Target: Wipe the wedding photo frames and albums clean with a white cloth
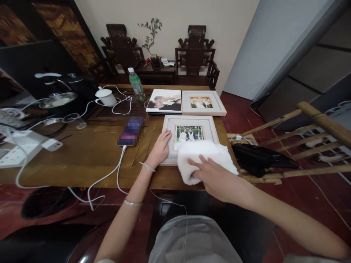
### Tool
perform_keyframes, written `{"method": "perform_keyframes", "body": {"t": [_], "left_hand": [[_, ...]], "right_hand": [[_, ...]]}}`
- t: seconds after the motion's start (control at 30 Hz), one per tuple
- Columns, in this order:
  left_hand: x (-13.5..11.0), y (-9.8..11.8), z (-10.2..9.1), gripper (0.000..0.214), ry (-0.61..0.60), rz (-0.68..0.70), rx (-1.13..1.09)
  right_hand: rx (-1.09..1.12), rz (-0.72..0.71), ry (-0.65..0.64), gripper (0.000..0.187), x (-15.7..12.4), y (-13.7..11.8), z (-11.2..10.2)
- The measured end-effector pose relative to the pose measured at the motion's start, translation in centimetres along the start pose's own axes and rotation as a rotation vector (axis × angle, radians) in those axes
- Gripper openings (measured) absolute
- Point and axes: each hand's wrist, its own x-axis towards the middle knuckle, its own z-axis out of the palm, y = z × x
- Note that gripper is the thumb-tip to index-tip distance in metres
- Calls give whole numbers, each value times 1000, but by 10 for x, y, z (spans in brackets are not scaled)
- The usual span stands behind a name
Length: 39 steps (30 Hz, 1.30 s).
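A light wooden picture frame (168,159) with a photo of two people lies flat near the table's front right edge. My left hand (161,145) grips its left side, fingers close together over the rim. A fluffy white cloth (216,153) covers the lower right part of the frame and hangs past its corner. On top of the cloth presses my right hand (211,175), its fingers bent into the fabric. Behind lie a second picture frame (221,104) and, beside it, a stack topped by a photo panel (164,102).
Left of the frame lies a phone (130,131) with a white charging cable. Farther back stand a green-labelled bottle (137,86) and a lidded white cup (106,98). A power strip (19,149) with cables sits at left. A bamboo rack (276,146) stands right of the table.
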Motion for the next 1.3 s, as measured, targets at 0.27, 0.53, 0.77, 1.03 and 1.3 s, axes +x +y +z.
{"method": "perform_keyframes", "body": {"t": [0.27, 0.53, 0.77, 1.03, 1.3], "left_hand": [[0, -3, 1, 51, 4, 9, -12], [0, -7, 2, 48, 17, 18, -14], [0, -3, 3, 51, 11, 11, -15], [0, -1, 0, 52, -3, 8, 17], [0, -3, 2, 52, 8, 15, -3]], "right_hand": [[31, 187, 246, 60, 71, 85, 27], [-122, 129, 312, 46, 113, 133, 19], [-36, 6, 157, 42, 62, 68, 31], [166, -131, 50, 39, 16, 15, 6], [-33, 36, 287, 38, 69, 89, 29]]}}
